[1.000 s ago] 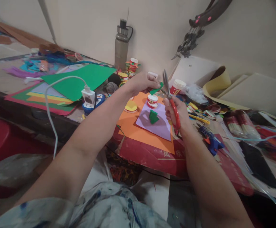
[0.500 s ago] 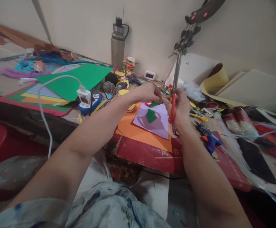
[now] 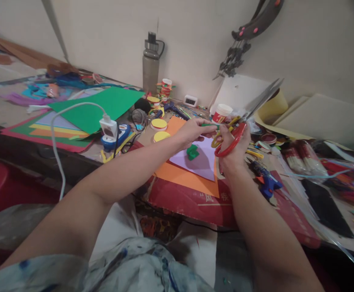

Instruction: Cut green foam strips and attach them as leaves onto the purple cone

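Note:
My left hand (image 3: 193, 133) is closed, pinching a small green paper piece (image 3: 210, 126) between thumb and fingers. My right hand (image 3: 234, 150) grips a pair of scissors (image 3: 260, 100) by its red handle, the blades pointing up and away to the right. A yellow loop also shows by the right fingers; whether it belongs to the scissors I cannot tell. The right fingertips meet the far end of the green piece. Under the hands, green cut pieces (image 3: 192, 152) lie on a purple sheet (image 3: 195, 166), which rests on an orange sheet (image 3: 181, 178).
A red board (image 3: 177, 202) lies beneath the sheets. To the right is a blue glue gun (image 3: 268, 182). Leftward stand a charger on a blue power strip (image 3: 116, 138) and a large green sheet (image 3: 104, 107). A water bottle (image 3: 150, 67) and a paper cup (image 3: 222, 113) stand behind.
The scissors have swung from nearly upright to tilted away to the right. My left hand has lowered slightly, and the green piece now spans between both hands.

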Available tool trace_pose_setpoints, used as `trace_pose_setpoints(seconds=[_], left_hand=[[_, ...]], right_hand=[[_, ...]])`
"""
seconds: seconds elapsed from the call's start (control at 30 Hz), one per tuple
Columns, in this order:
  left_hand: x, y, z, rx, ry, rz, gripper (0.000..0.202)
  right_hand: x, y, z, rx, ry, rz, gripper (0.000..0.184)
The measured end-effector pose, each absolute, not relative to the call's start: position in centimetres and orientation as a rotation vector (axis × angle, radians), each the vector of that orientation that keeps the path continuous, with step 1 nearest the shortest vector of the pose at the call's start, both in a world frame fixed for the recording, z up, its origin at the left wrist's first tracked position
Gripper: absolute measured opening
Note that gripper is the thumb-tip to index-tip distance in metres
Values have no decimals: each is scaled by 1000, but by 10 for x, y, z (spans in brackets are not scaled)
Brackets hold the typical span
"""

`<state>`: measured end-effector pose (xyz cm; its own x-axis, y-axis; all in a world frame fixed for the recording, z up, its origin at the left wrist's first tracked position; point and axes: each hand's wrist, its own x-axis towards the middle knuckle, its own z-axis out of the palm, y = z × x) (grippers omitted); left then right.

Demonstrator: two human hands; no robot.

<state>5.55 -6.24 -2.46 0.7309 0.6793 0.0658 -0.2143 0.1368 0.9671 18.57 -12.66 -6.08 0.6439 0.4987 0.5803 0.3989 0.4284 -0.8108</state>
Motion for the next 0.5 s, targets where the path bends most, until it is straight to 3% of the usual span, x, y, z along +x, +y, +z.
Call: trace_pose_setpoints(seconds=[0.33, 0.5], left_hand=[[57, -57, -28, 1298, 490, 743, 20], [50, -50, -19, 1304, 450, 724, 13]], right_hand=[[176, -128, -56, -1112, -885, 207, 41], [180, -134, -48, -1249, -1042, 265, 42]])
